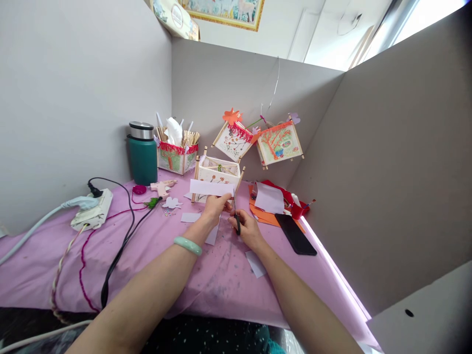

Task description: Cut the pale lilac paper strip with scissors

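Note:
My left hand (pixel 215 207), with a pale green bangle (pixel 188 245) on its wrist, pinches a white strip of paper (pixel 211 187) and holds it up above the pink tablecloth (pixel 155 260). My right hand (pixel 248 228) grips small black scissors (pixel 236 216) whose blades point up at the strip's right end. Just behind the strip stands a small lantern frame of wooden sticks and painted paper (pixel 218 173).
A green flask (pixel 142 153), a stick-filled box (pixel 177 152) and two painted lanterns (pixel 279 143) stand at the back. A power strip (pixel 92 209) with cables lies left, a black phone (pixel 295 233) and orange paper (pixel 263 216) right. Paper scraps (pixel 255 263) lie about. Grey partitions enclose the table.

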### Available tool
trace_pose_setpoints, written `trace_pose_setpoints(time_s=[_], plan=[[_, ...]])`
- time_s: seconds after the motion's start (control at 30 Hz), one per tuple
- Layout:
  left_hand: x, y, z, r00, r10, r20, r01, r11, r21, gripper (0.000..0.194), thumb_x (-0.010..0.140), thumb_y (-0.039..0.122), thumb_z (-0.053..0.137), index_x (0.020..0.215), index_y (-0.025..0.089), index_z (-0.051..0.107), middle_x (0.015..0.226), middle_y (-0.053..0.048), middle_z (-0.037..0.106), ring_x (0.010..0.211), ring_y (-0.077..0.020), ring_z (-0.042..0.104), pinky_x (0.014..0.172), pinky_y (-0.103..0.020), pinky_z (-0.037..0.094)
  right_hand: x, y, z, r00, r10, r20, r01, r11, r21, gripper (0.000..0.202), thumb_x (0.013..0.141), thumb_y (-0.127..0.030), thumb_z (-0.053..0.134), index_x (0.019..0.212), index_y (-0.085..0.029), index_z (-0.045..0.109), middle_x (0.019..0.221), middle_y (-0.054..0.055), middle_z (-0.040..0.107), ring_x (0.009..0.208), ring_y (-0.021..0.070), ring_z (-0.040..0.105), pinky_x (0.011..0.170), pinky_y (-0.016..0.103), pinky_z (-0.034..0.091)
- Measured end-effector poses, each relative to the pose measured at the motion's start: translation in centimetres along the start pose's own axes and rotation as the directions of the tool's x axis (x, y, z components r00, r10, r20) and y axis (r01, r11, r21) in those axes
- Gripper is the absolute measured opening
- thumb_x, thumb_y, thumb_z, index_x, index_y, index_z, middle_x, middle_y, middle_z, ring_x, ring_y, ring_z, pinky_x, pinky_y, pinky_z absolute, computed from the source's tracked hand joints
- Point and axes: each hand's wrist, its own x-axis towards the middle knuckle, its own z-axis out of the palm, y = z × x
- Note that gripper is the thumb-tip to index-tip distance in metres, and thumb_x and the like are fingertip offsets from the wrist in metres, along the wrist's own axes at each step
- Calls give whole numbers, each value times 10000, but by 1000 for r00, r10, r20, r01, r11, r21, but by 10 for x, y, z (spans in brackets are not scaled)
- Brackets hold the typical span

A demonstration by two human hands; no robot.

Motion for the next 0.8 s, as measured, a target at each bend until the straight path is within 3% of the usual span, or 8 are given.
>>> trace_pose_setpoints(time_s=[0.8], plan=[[-1, -3, 1, 1000, -22, -6, 22, 997, 69, 119, 674, 194, 620, 590, 110, 610, 405, -14, 531, 384, -120, 502, 486, -242, 434, 3, 1, -1, 1000, -16, -23, 15, 1000, -17, 342, 777, -459, 635, 974, -182, 596, 614, -32, 564, 535, 133, 522, 527, 250, 409]])
